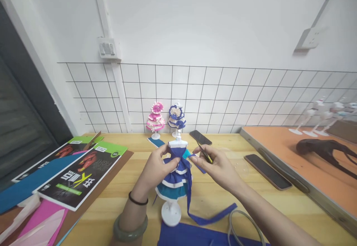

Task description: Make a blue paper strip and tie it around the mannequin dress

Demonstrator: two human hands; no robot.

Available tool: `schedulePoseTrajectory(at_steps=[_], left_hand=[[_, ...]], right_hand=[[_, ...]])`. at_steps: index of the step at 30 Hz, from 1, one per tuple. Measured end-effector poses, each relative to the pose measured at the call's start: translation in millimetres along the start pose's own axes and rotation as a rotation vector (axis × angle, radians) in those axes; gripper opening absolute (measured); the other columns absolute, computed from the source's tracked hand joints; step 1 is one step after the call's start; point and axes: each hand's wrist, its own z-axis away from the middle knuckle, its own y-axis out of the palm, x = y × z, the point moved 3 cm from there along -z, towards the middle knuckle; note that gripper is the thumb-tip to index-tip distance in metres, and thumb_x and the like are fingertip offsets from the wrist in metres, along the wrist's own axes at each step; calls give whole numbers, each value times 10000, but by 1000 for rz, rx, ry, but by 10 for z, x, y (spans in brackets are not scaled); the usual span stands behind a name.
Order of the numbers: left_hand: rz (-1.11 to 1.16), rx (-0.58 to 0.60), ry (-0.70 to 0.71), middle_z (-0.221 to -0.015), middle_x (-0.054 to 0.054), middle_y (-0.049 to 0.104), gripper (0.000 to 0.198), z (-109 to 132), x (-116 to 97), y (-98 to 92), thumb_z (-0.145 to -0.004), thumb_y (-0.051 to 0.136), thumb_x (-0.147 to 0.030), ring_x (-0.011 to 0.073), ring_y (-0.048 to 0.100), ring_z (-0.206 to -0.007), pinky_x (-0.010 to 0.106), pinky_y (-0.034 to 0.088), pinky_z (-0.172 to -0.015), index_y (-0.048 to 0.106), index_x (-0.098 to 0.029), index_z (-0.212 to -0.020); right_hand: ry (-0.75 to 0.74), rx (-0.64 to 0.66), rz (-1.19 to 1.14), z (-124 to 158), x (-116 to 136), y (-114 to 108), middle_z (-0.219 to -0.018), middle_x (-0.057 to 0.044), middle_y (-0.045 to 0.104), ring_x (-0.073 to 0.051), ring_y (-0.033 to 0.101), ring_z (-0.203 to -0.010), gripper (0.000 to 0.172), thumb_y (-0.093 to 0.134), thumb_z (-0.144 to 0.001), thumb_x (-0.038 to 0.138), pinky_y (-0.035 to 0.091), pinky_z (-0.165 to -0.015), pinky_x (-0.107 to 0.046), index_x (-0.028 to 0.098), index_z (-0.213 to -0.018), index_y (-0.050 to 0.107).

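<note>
A small white mannequin stand wears a tiered dress [173, 177] of dark blue and teal with white edging. It is tilted, its round white base [171, 214] turned toward me. My left hand [156, 167] grips the dress at its waist, thumb across the front. Close to its right side is my right hand [219, 166], closed around small scissors [208, 156] with a yellow and black handle. The right fingertips also seem to pinch a bit of blue paper. From the waist, a long dark blue strip [189, 197] hangs down and curls right along the table.
Two finished-looking dress figures, one pink [156, 121] and one blue [176, 117], stand by the wall. Phones [268, 171] lie on the wooden table, with paper packs [83, 175] at left. Blue paper [189, 235] and a clear ring [248, 220] lie in front. An orange board [279, 145] is at right.
</note>
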Motion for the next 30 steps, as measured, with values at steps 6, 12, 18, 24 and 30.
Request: schedulePoseTrajectory(at_steps=[6, 12, 18, 24, 30], left_hand=[[126, 106, -40, -1041, 65, 659, 298, 25, -85, 83, -732, 592, -164, 219, 584, -992, 330, 452, -878, 605, -158, -1030], [166, 140, -38, -1113, 68, 634, 321, 21, -78, 88, -737, 593, -143, 219, 561, -1049, 347, 431, -925, 590, -165, -1057], [162, 127, -52, -1089, 76, 643, 309, 23, -56, 90, -751, 597, -183, 223, 565, -1042, 350, 445, -907, 592, -163, -1059], [-40, 30, -21, -1029, 40, 658, 296, 26, -111, 35, -755, 570, -180, 198, 588, -965, 308, 454, -860, 603, -193, -1049], [-276, -23, 4, -1169, 41, 599, 467, 77, -129, -3, -744, 555, -179, 231, 533, -1067, 343, 406, -922, 519, -244, -1205]], right_hand=[[-126, -18, 59, -33, 51, 127, -705, 37, 483, -120, 486, -644, 174, 598, -750, 254, 398, -570, -217, 218, -784, 431], [-151, -17, 144, -20, 42, 127, -758, 24, 536, -138, 533, -702, 160, 549, -747, 188, 413, -622, -237, 224, -785, 399], [-137, -15, 109, -35, 7, 108, -749, 21, 521, -135, 516, -686, 136, 549, -763, 236, 414, -602, -231, 222, -782, 415], [-43, -18, 39, -6, 34, -84, -686, 20, 513, -139, 507, -643, 214, 582, -768, 378, 414, -593, -249, 211, -719, 457], [-26, 115, 192, 120, 19, -148, -666, 13, 533, -148, 499, -644, 283, 500, -824, 457, 386, -565, -245, 207, -693, 519]])
